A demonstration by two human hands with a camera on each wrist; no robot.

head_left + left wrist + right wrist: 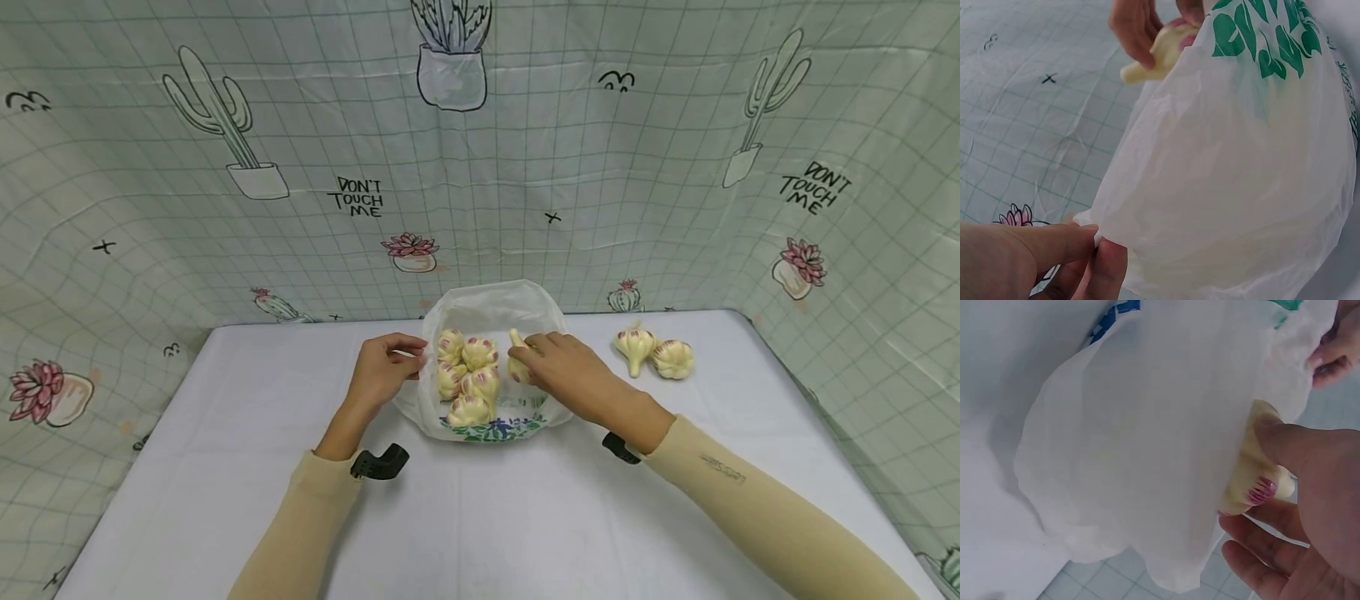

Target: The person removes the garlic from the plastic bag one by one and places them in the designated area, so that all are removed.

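Tan sleeves (288, 542) are closest, one behind each hand, with a black band (382, 462) by the left wrist. The right hand (581, 377) pinches one garlic bulb (517, 368) with its thumb and fingers, at the mouth of a thin white bag (501, 310). The bulb's stem pokes out past the grip on the far side. Left of that grip, five more bulbs (482, 385) show inside the bag. Past them, the left hand (381, 367) pinches the bag's edge. To the right of the right hand, two loose bulbs (673, 359) sit side by side on the white table (247, 483). Beyond both hands hangs a checked cloth (495, 208) with plant drawings.

The held bulb looks light, firm and smooth, so it may slip a little. Its fat middle seems the best spot, thumb on one side and fingers on the other. The thin stem looks easier to snap. I can't tell if it is real or a toy. The bag looks soft and floppy and might rip, so a gentle pinch on its rim should do.
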